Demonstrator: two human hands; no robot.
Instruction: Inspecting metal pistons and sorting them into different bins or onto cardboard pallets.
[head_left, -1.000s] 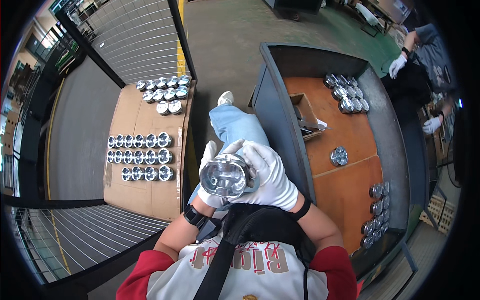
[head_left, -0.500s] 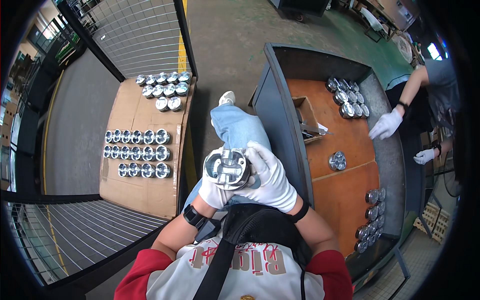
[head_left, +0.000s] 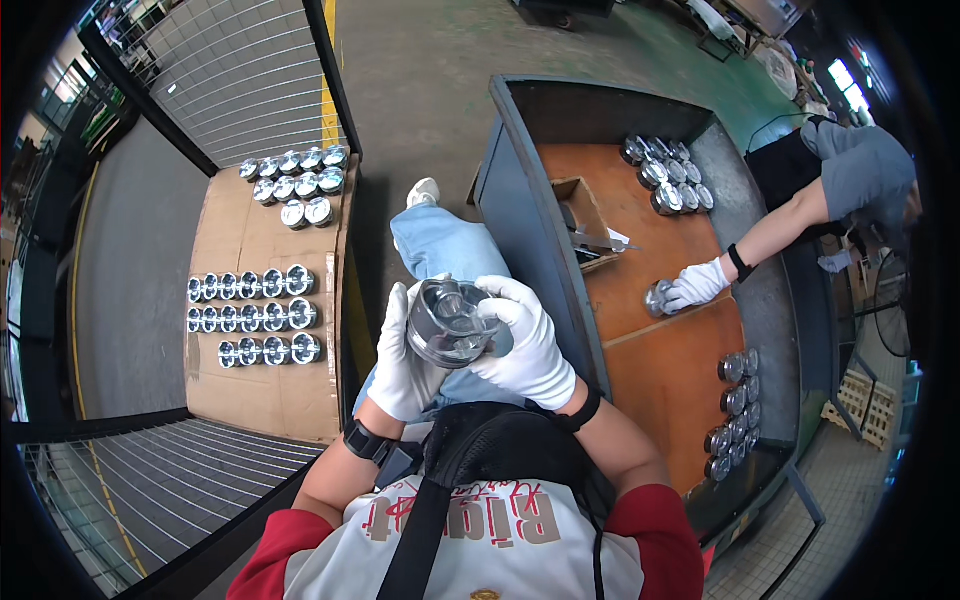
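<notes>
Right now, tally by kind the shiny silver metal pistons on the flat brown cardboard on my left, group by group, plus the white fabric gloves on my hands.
Shiny silver metal pistons, far group on the flat brown cardboard: 11
Pistons, near group: 16
White fabric gloves, on left hand and right hand: 2
Total: 29

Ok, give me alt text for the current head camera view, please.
A person's white-gloved left hand and right hand hold a shiny metal piston in front of their body. At left, rows of pistons sit on brown cardboard; at right, a co-worker's gloved hand touches another piston on an orange-brown surface inside a gray-walled bench.
</notes>
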